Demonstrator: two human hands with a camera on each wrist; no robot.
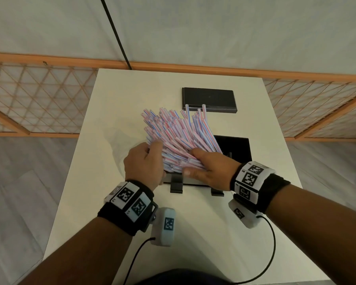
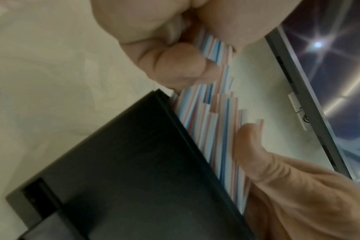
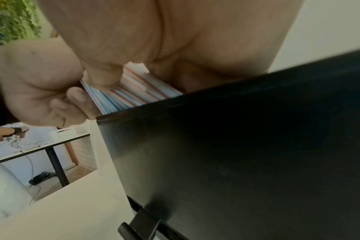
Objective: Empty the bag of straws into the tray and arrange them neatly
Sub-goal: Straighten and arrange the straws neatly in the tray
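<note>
A thick bundle of red-and-blue striped white straws [image 1: 177, 130] fans up and away from me over the black tray [image 1: 238, 149]. My left hand [image 1: 152, 153] grips the bundle's near end from the left, and my right hand [image 1: 195, 161] grips it from the right with the thumb in front. In the left wrist view the straws [image 2: 214, 113] stand against the tray wall [image 2: 123, 170]. The right wrist view shows the straw ends [image 3: 129, 94] just above the tray rim [image 3: 236, 129], with curled fingers around them. A crumpled clear bag [image 1: 115, 145] lies left of my left hand.
A flat black lid [image 1: 209, 98] lies at the back of the white table [image 1: 132, 212], just beyond the straw tips. The tray's clips [image 1: 176, 187] jut toward me. A wooden lattice screen [image 1: 39, 99] stands behind the table.
</note>
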